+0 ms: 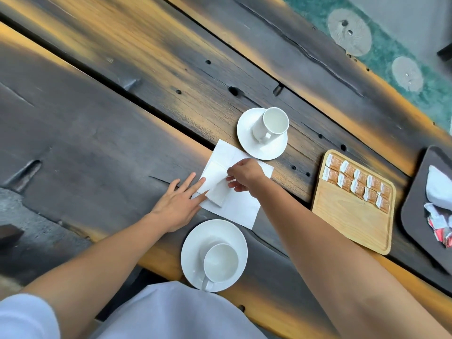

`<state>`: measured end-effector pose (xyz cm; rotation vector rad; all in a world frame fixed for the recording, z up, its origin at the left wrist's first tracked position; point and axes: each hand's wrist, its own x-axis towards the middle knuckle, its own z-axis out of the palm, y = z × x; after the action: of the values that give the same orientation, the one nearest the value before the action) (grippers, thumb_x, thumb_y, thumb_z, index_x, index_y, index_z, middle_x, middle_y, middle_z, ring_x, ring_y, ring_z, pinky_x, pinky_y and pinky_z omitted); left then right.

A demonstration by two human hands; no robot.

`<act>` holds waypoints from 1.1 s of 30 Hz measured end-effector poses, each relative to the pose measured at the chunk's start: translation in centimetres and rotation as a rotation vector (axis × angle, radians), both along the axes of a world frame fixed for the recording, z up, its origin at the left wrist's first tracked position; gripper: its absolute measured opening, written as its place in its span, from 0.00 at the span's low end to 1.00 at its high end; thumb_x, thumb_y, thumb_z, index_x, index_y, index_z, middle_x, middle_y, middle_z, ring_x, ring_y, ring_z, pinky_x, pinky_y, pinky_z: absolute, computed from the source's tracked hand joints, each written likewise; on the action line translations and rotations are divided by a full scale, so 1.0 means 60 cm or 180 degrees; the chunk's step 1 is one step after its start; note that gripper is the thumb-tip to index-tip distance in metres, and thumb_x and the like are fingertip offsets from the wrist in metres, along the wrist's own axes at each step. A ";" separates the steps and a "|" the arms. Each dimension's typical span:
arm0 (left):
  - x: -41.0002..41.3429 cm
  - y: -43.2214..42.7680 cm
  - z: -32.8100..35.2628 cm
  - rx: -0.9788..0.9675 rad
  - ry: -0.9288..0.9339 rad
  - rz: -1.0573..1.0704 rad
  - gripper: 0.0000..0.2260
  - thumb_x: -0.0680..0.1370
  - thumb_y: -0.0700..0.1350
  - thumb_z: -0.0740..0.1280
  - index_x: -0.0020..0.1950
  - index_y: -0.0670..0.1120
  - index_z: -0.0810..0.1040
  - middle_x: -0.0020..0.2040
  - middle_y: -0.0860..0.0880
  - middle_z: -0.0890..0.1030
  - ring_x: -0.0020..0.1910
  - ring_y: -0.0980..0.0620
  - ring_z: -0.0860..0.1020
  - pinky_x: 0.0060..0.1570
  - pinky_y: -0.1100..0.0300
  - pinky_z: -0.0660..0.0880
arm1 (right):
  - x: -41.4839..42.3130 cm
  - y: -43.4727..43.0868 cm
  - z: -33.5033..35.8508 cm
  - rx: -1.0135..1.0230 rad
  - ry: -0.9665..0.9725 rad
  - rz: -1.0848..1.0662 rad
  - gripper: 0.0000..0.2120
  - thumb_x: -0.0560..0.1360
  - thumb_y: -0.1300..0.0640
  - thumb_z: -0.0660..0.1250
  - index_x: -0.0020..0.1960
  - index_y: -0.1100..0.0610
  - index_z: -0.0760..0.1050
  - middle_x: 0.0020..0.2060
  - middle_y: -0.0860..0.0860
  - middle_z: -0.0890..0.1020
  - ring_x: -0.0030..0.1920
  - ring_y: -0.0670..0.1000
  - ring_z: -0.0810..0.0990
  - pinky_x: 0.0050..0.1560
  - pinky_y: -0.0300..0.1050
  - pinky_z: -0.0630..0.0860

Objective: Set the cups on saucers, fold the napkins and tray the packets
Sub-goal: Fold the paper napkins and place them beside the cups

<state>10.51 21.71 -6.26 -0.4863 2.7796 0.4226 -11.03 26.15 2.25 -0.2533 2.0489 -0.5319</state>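
Observation:
A white napkin (241, 206) lies unfolded on the dark wooden table between two place settings. A smaller folded napkin (217, 195) rests on top of it. My left hand (177, 201) lies flat, fingers spread, pressing the napkin's left edge. My right hand (243, 173) pinches the folded napkin's upper end with its fingertips. One white cup (270, 124) stands on a saucer (249, 148) beyond the napkin. A second cup (220, 263) stands on a saucer (195, 243) near me. A wooden tray (352, 221) at the right holds two rows of orange packets (357, 182).
A dark tray (415, 206) at the far right edge holds crumpled white paper (439, 189) and red-and-white wrappers (440, 230). The table (97, 133) stretches wide to the left. A green floor with round pale stones (348, 30) lies beyond the table's far edge.

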 end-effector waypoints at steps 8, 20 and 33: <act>0.026 0.002 0.001 -0.0015 -0.0081 0.0186 0.24 0.83 0.55 0.48 0.79 0.51 0.54 0.82 0.49 0.49 0.80 0.44 0.44 0.74 0.43 0.52 | 0.026 -0.022 -0.021 0.0053 0.0162 0.0203 0.09 0.76 0.55 0.65 0.40 0.58 0.73 0.42 0.57 0.86 0.37 0.58 0.86 0.40 0.50 0.83; 0.042 -0.007 0.011 0.0026 -0.0029 0.0327 0.23 0.83 0.53 0.52 0.78 0.46 0.61 0.80 0.48 0.58 0.80 0.46 0.52 0.73 0.46 0.56 | 0.041 -0.018 -0.027 0.0301 0.0347 0.0617 0.11 0.74 0.53 0.65 0.55 0.55 0.72 0.51 0.56 0.80 0.49 0.59 0.84 0.45 0.52 0.84; 0.026 -0.008 0.033 0.0012 0.0176 0.0063 0.20 0.81 0.47 0.58 0.74 0.47 0.69 0.76 0.49 0.67 0.75 0.41 0.63 0.68 0.48 0.64 | 0.047 0.006 -0.037 0.0298 0.0550 0.1407 0.19 0.76 0.54 0.65 0.66 0.55 0.76 0.64 0.53 0.78 0.63 0.55 0.77 0.66 0.48 0.74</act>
<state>12.09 21.24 -4.27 -0.5091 2.8288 0.4525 -8.24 26.53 0.04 -0.6955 2.0901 -0.1443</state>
